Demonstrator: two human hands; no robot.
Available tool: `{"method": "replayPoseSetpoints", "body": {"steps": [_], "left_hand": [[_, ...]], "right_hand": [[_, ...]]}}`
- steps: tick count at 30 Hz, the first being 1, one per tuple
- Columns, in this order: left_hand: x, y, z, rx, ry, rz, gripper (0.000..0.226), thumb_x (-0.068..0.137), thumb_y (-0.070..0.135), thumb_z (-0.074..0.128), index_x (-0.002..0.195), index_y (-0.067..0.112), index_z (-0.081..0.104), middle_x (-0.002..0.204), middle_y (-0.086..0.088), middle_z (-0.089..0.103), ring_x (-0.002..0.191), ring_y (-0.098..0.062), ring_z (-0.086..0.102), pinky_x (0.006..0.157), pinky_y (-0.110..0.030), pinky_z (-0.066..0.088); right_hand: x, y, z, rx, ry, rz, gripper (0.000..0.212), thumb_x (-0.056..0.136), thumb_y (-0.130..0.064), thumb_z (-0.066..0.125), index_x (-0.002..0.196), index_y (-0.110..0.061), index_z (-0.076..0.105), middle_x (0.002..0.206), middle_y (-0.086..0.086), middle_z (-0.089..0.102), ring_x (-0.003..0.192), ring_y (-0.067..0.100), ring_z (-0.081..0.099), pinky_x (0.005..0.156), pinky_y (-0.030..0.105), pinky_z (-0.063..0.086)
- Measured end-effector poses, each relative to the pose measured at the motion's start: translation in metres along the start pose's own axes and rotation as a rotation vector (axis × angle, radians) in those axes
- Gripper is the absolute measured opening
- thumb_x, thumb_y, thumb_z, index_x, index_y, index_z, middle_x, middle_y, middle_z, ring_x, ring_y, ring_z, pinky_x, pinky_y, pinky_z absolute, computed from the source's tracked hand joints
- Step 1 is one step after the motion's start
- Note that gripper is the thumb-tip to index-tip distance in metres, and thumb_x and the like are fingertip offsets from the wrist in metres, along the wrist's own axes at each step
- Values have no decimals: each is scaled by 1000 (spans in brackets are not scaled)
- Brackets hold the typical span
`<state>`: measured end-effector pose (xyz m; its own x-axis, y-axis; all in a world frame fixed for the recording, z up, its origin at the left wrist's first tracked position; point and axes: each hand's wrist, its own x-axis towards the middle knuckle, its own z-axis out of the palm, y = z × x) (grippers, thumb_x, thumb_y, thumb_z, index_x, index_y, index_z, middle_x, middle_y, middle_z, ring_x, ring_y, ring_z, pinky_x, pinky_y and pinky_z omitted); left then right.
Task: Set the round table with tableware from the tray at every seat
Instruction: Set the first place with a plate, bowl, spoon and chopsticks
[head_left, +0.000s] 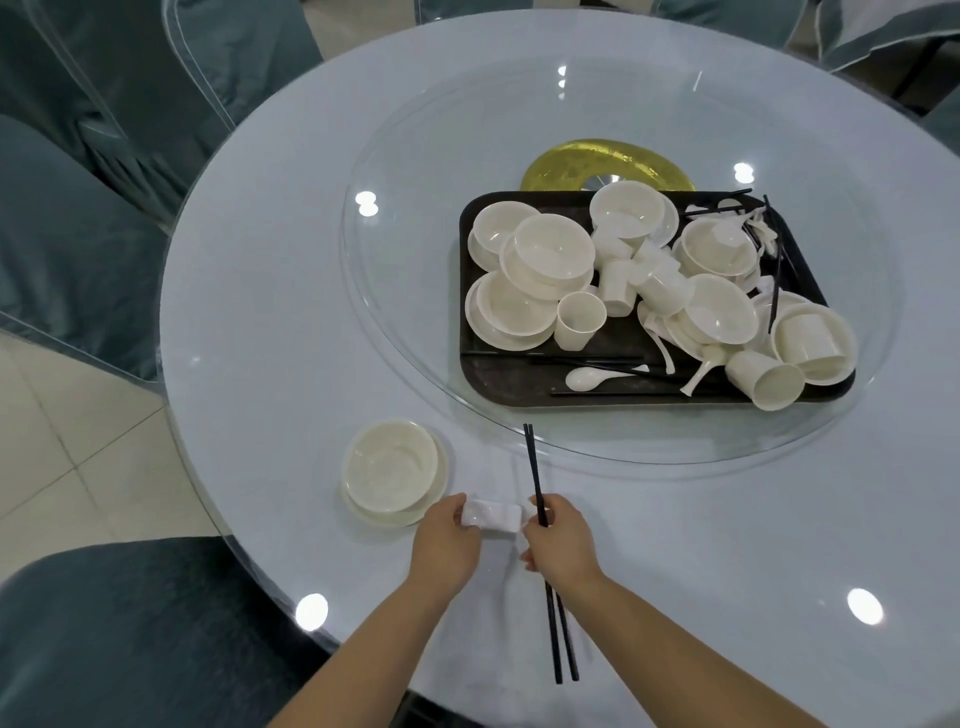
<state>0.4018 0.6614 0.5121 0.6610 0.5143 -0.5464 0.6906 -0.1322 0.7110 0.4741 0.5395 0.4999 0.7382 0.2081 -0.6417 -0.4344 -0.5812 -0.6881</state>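
Observation:
A dark tray (498, 376) sits on the glass turntable (405, 249), piled with white bowls, plates, cups, spoons and black chopsticks. At the near seat a white bowl (390, 463) stands on a small plate (439, 493). Just right of it my left hand (448, 538) grips one end of a small white rectangular piece (493, 515), perhaps a chopstick rest, lying on the table. My right hand (556, 540) holds a pair of black chopsticks (534, 467) that point toward the tray, and it touches the other end of the white piece.
The round table (270, 322) has a pale glass-covered top. Chairs in grey-blue covers stand around it: one at the near left (130, 634), more on the left (78, 218). A gold base (566, 161) shows under the turntable behind the tray.

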Motion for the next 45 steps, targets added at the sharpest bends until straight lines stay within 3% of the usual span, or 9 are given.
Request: {"method": "replayPoseSetpoints", "body": {"steps": [3, 7, 14, 19, 26, 31, 35, 39, 45], "left_hand": [[-2, 1, -2, -2, -7, 24, 21, 84, -3, 47, 87, 13, 60, 96, -10, 69, 87, -19, 61, 76, -29, 46], [-4, -1, -4, 13, -27, 36, 22, 84, -1, 47, 92, 10, 64, 100, -10, 70, 95, -24, 64, 83, -36, 51], [-6, -3, -8, 9, -46, 40, 25, 84, -1, 49, 97, 9, 68, 99, -3, 71, 93, -15, 64, 80, -28, 48], [-6, -2, -10, 37, -65, 50, 21, 83, -3, 49, 91, 11, 63, 100, -12, 70, 95, -25, 65, 82, -37, 51], [-6, -2, -11, 78, -89, 67, 36, 82, -4, 49, 77, 31, 55, 92, 3, 67, 88, -16, 63, 82, -35, 52], [-5, -3, -9, 95, -91, 82, 26, 78, -6, 46, 93, 1, 67, 94, -11, 71, 90, -26, 66, 78, -37, 52], [-5, -3, -9, 97, -85, 72, 24, 79, -5, 45, 85, 11, 62, 90, -7, 69, 80, -20, 61, 80, -39, 52], [-4, -4, -10, 70, -79, 60, 25, 81, -4, 47, 84, 16, 62, 92, -4, 69, 88, -21, 63, 81, -38, 52], [-3, -19, -21, -46, -19, -112, 37, 90, 8, 55, 127, 12, 58, 118, 1, 60, 110, -17, 57, 98, -35, 47]], "right_hand": [[-6, 4, 2, 2, -9, -13, 22, 92, -2, 50, 109, -14, 57, 88, 8, 61, 65, 23, 65, 65, 34, 61], [-11, 11, 7, -89, -45, -14, 28, 88, 0, 51, 111, -15, 56, 83, 3, 61, 77, 27, 68, 74, 38, 59], [-10, 11, 18, -288, 3, -39, 26, 89, -14, 61, 112, -13, 49, 88, 0, 59, 76, 18, 59, 63, 25, 43], [-9, 7, 23, -320, 31, -36, 29, 88, -15, 63, 112, -13, 45, 90, 3, 60, 81, 19, 59, 68, 27, 46], [-13, 9, 19, -378, 36, -54, 26, 90, -17, 61, 113, -13, 49, 94, 3, 63, 85, 21, 63, 73, 29, 50], [-15, 10, 16, -412, 19, -91, 19, 91, -15, 58, 108, -13, 49, 91, 6, 66, 81, 22, 65, 72, 33, 53], [-15, 11, 15, -419, 21, -95, 18, 90, -14, 58, 106, -13, 49, 88, 6, 66, 78, 21, 64, 70, 31, 52], [-11, 9, 13, -421, 28, -80, 23, 91, -21, 59, 110, -13, 48, 93, 6, 67, 83, 22, 64, 73, 31, 52], [-4, -5, 8, -420, 104, -156, 24, 93, -31, 57, 114, -20, 51, 94, 1, 62, 78, 15, 60, 64, 25, 41]]}}
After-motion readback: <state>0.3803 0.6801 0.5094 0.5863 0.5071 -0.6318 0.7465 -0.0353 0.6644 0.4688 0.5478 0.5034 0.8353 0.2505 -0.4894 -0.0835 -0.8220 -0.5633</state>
